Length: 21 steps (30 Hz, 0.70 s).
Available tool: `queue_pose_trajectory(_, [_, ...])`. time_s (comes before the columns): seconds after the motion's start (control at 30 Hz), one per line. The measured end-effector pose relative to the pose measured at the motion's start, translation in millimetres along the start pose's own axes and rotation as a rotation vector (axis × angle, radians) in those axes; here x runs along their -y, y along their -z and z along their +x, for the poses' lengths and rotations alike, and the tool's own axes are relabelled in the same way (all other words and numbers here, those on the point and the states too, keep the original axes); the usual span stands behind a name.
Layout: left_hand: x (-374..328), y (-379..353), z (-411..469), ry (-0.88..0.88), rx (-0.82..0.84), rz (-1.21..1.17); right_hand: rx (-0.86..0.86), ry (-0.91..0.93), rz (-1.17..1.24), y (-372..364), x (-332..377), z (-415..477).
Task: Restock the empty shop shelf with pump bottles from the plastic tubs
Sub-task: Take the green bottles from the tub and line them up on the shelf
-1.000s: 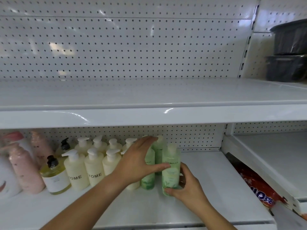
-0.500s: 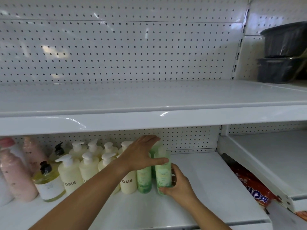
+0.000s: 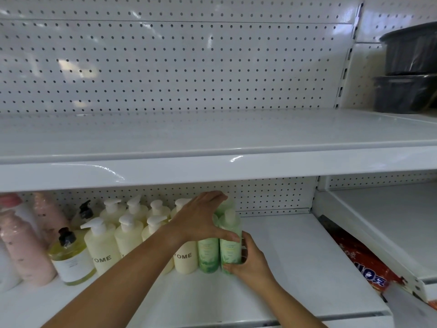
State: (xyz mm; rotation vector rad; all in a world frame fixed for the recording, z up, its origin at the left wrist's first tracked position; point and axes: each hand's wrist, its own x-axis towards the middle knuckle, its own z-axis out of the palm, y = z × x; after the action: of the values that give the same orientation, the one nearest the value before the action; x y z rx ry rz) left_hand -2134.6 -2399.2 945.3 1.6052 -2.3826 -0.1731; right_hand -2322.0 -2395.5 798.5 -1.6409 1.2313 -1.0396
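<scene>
On the lower white shelf (image 3: 295, 261) stand green pump bottles; the front right one (image 3: 230, 249) is upright next to another green bottle (image 3: 208, 256). My left hand (image 3: 201, 221) reaches over the tops of the green bottles, its thumb curled across the front right bottle's body. My right hand (image 3: 248, 261) grips that same bottle low on its right side. To the left stand several cream pump bottles (image 3: 101, 247), one marked "OME". The plastic tubs are out of view.
Pink bottles (image 3: 23, 252) and a yellow bottle with a black pump (image 3: 71, 261) fill the shelf's left end. The upper shelf (image 3: 212, 133) is bare. Dark bins (image 3: 409, 69) stand stacked at top right. A red packet (image 3: 361, 263) lies below the right-hand shelf (image 3: 390, 221).
Both hands have slid the front green bottle to the left and back, tight against the other green bottle. The view has shifted slightly.
</scene>
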Motion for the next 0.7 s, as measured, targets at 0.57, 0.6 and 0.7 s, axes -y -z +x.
queue_pose_trajectory(0.57, [7.7,-8.7,2.4,-0.034,-0.04,0.028,0.05,-0.032,-0.007,-2.4,-8.8,6.5])
queue_pose_trajectory(0.6, [7.8,-8.6,1.9,-0.03,-0.037,0.031,0.056,-0.041,-0.003,-2.4,-8.6,5.8])
queue_pose_trajectory(0.7, [7.3,-9.8,1.3,-0.01,-0.014,0.037,0.081,-0.061,-0.003,0.9,-2.9,1.9])
